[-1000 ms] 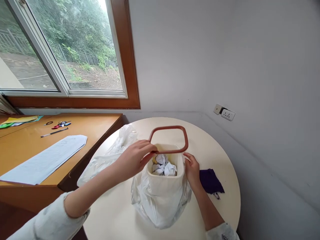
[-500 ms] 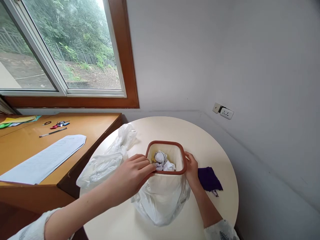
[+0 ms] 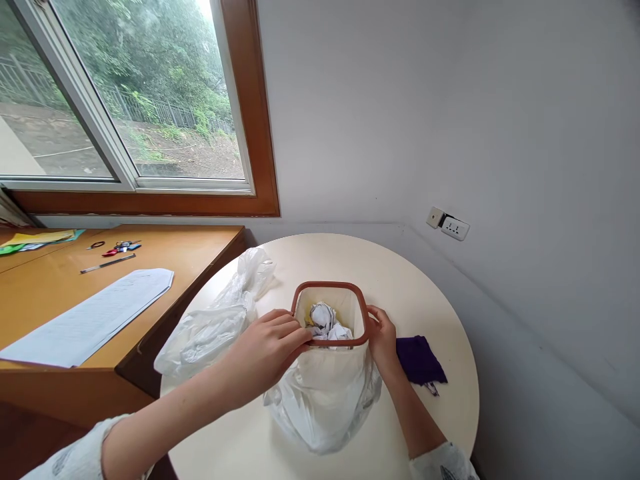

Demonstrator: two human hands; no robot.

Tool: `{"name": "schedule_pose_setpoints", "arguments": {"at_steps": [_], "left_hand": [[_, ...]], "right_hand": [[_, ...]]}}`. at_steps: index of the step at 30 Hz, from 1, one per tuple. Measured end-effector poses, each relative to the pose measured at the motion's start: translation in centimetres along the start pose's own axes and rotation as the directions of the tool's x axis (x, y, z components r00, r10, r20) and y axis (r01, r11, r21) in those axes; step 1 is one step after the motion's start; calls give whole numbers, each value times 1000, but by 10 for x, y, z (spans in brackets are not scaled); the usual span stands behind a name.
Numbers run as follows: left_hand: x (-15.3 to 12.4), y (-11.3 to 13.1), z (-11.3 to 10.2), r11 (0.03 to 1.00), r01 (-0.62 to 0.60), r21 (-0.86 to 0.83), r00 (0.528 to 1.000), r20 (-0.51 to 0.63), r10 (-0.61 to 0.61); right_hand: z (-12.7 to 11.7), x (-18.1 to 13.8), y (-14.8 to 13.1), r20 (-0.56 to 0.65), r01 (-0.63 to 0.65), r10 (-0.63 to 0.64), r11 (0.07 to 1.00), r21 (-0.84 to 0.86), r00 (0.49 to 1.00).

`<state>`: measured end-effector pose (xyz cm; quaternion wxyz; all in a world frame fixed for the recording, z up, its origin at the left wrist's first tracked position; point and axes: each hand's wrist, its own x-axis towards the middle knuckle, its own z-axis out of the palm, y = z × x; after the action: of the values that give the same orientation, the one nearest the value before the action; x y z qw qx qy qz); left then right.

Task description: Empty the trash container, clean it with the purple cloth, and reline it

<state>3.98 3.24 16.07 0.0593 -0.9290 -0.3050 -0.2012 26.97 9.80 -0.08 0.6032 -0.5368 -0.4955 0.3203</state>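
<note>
A small cream bin (image 3: pixel 327 367) stands on the round table, wrapped low down in a white plastic bag (image 3: pixel 320 413). Crumpled paper (image 3: pixel 325 320) lies inside it. A reddish-brown ring (image 3: pixel 331 288) sits on the bin's rim. My left hand (image 3: pixel 270 343) grips the ring's near left corner, fingers closed over it. Fingers curled, my right hand (image 3: pixel 383 337) presses on the ring's right side.
A second loose plastic bag (image 3: pixel 215 323) lies left of the bin. A purple cloth (image 3: pixel 419 360) lies to the right. The round cream table (image 3: pixel 425 300) abuts a wooden desk (image 3: pixel 60 293) holding papers, a pen and scissors. A wall socket (image 3: pixel 453 227) is behind.
The ring was held raised and tilted above the bin a second ago. It has come down onto the rim, with both hands now at its sides.
</note>
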Motion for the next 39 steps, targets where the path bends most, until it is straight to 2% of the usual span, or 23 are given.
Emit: {"name": "schedule_pose_setpoints", "arguments": {"at_steps": [9,16,19,22,24,28,30,35,39], "left_hand": [[-1,2,-2,999,14,-50,1000,28,-13],[-1,3,-4,998,5,-57,1000,7,-5],[-3,4,-4,999,-26,-19,999,-39,25],[-8,4,-3,994,-80,68,992,-90,86],[-11,4,-1,985,-107,135,986,-113,122],[-8,10,2,961,-161,226,967,-160,200],[-4,15,4,956,-179,233,956,-188,225],[7,30,8,969,-199,145,955,-192,225],[6,31,8,982,-187,36,970,-150,191]], "right_hand": [[2,-2,1,13,-12,11,999,49,1000],[4,-1,-1,-25,-5,7,997,71,1000],[-1,1,-13,-101,-8,14,998,58,995],[-10,-2,-39,-165,-12,20,999,51,986],[-14,-7,-63,-104,23,-16,997,69,994],[-16,-19,-109,137,112,-126,988,106,982],[-14,-22,-125,178,156,-164,986,56,970],[-10,-10,-138,174,135,-122,989,-67,977],[-10,18,-136,321,113,-94,993,-40,942]]}}
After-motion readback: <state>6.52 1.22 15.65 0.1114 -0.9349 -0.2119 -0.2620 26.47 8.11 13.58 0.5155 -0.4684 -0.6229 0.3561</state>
